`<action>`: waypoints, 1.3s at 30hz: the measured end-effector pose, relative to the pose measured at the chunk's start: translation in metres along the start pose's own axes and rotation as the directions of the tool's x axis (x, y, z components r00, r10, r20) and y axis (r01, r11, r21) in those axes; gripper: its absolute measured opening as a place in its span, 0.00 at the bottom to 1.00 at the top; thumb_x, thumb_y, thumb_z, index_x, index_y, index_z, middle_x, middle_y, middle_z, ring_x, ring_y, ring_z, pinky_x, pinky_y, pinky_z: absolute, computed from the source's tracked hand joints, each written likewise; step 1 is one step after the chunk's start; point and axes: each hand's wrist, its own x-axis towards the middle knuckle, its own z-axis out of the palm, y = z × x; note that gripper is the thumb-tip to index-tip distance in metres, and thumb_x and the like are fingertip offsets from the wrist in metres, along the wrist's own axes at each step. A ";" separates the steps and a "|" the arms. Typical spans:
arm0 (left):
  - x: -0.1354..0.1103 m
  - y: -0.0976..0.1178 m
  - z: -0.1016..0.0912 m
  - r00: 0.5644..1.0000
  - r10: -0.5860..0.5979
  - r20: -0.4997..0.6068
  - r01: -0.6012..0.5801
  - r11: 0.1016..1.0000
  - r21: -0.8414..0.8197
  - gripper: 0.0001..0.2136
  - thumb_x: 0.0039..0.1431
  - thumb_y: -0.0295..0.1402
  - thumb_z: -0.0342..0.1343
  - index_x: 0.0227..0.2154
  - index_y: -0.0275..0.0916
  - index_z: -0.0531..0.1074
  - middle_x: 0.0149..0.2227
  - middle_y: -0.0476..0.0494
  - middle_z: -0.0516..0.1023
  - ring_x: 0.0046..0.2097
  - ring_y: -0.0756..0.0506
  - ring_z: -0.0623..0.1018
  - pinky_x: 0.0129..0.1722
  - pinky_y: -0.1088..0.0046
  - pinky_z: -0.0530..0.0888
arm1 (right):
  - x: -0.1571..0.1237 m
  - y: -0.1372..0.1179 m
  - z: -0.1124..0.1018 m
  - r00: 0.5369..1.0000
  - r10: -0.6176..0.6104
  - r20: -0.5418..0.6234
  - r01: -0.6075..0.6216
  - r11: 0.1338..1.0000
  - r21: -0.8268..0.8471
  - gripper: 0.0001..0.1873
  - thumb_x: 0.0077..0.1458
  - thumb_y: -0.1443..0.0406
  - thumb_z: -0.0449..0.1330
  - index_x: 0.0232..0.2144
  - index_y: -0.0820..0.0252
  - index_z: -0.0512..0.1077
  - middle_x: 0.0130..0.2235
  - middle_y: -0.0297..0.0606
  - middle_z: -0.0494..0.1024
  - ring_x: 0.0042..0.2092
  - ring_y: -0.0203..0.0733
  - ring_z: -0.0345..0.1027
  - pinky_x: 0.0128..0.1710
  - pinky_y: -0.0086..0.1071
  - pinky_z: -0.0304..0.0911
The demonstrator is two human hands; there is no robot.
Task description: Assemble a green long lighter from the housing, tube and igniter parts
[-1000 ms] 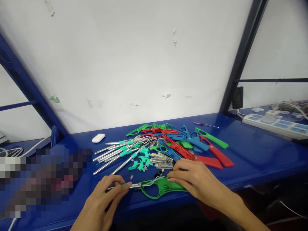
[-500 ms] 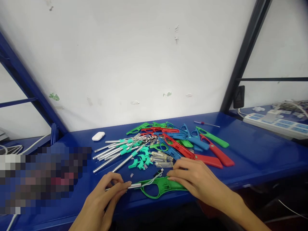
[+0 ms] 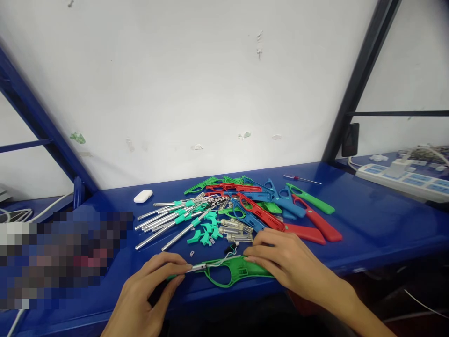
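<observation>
Near the table's front edge lies a green lighter casing half [image 3: 242,271] with a trigger loop, its hollow inside facing up. My right hand [image 3: 284,257] is closed on its handle end and hides part of it. Between the thumb and fingers of my left hand [image 3: 157,276] is a silver metal lighter tube [image 3: 199,267], which meets the narrow front end of the casing. Thin pale wires run from the tube over the casing to a small black-and-white piece [image 3: 232,247] just behind it. The rest of the tube is covered by my left hand.
Behind my hands lie several metal tubes with teal collars [image 3: 168,220], teal triggers [image 3: 206,231], clear fuel tanks [image 3: 235,229] and red casings [image 3: 261,213] among blue and green ones. A screwdriver [image 3: 301,179], white earbud case [image 3: 143,196] and power strip [image 3: 407,180] are farther out.
The tube has turned slightly in my left fingers, and its wires and end piece have shifted over the casing. My right hand stays on the handle end.
</observation>
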 end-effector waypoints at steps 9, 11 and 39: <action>-0.002 -0.007 -0.002 0.999 0.015 0.052 -0.014 0.999 -0.035 0.10 0.74 0.40 0.58 0.45 0.49 0.85 0.47 0.46 0.82 0.45 0.47 0.84 0.46 0.79 0.78 | 0.000 0.000 0.000 1.000 -0.004 -0.001 0.004 1.000 -0.004 0.21 0.79 0.58 0.50 0.46 0.54 0.84 0.39 0.37 0.81 0.38 0.39 0.75 0.35 0.33 0.63; -0.003 -0.010 -0.002 0.998 0.025 0.059 -0.022 0.999 -0.037 0.11 0.75 0.40 0.57 0.45 0.49 0.85 0.47 0.45 0.82 0.45 0.47 0.84 0.46 0.78 0.78 | -0.001 0.000 0.000 1.000 -0.005 0.000 0.005 1.000 -0.003 0.22 0.79 0.57 0.50 0.46 0.54 0.84 0.38 0.37 0.81 0.37 0.39 0.75 0.35 0.33 0.63; 0.001 0.015 0.004 0.994 -0.009 -0.106 0.026 0.987 0.159 0.23 0.77 0.49 0.47 0.38 0.52 0.88 0.33 0.46 0.74 0.25 0.49 0.66 0.23 0.78 0.74 | -0.001 0.001 0.000 1.000 0.004 0.006 -0.004 1.000 0.004 0.20 0.79 0.58 0.52 0.46 0.54 0.84 0.39 0.36 0.81 0.38 0.40 0.75 0.35 0.33 0.63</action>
